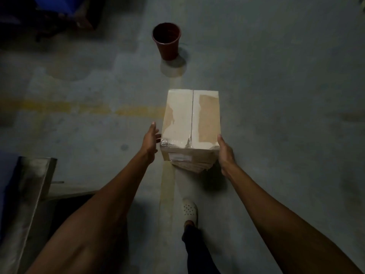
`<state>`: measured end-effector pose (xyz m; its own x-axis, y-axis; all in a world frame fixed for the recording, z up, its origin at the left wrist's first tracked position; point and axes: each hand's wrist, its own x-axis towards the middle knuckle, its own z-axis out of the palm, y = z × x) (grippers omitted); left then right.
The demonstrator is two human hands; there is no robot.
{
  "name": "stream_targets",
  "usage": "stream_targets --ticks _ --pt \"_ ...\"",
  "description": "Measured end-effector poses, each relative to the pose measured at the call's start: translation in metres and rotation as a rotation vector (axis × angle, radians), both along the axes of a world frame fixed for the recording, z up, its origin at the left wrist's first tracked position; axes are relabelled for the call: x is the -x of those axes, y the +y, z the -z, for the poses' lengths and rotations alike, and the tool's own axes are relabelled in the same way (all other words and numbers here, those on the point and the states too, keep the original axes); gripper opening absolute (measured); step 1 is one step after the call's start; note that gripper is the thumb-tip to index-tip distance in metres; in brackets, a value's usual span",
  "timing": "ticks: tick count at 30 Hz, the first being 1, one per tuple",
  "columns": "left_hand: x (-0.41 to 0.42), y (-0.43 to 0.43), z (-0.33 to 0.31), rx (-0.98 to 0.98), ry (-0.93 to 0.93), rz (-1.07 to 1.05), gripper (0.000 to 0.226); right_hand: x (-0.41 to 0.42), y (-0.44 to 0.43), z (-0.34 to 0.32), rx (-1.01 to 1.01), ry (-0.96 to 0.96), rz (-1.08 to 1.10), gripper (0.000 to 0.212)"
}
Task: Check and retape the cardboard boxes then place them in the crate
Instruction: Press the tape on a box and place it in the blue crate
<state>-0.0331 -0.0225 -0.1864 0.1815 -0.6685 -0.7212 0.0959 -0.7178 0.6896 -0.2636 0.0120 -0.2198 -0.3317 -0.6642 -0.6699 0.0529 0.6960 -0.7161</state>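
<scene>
A cardboard box with a taped centre seam and torn paper patches on top is held in the air above the concrete floor. My right hand grips its near right corner, thumb on the top edge and fingers down the side. My left hand is open beside the box's near left edge, fingers straight, and touches it or is just off it. A white label shows on the box's near face. No crate is visible.
A dark red bucket stands on the floor ahead of the box. A metal frame sits at the lower left. My foot in a white clog is below the box. Faded yellow lines cross the floor. Dark objects fill the top left corner.
</scene>
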Motion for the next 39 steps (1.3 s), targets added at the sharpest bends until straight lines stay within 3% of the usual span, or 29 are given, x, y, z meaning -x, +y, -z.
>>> stream_targets --ticks 3,7,9,13,18,21,28,33,39 --pt "-0.013 0.032 -0.022 0.092 -0.027 -0.098 0.066 -0.014 0.006 -0.028 0.065 0.071 -0.096 0.049" --pt "-0.036 0.090 -0.049 0.197 -0.018 -0.253 0.055 -0.046 0.025 -0.061 0.183 0.160 -0.244 0.086" --pt "-0.052 0.126 -0.064 0.251 -0.019 -0.344 0.046 -0.068 0.043 -0.077 0.198 0.162 -0.299 0.091" --pt "-0.086 0.209 -0.090 0.335 -0.085 -0.506 0.028 -0.108 0.099 -0.110 0.243 0.146 -0.379 0.056" --pt "-0.124 0.331 -0.116 0.362 -0.270 -0.634 0.043 -0.154 0.191 -0.139 0.344 0.076 -0.540 0.031" --pt "-0.132 0.401 -0.142 0.313 -0.412 -0.729 0.043 -0.184 0.245 -0.151 0.441 0.057 -0.675 0.034" --pt "-0.149 0.528 -0.183 0.375 -0.501 -1.011 0.026 -0.234 0.341 -0.182 0.512 -0.009 -0.876 0.033" --pt "-0.164 0.595 -0.209 0.395 -0.623 -1.180 0.032 -0.264 0.386 -0.207 0.580 -0.058 -0.930 0.060" --pt "-0.179 0.658 -0.241 0.519 -0.710 -1.333 0.016 -0.305 0.431 -0.245 0.659 -0.151 -1.013 0.056"
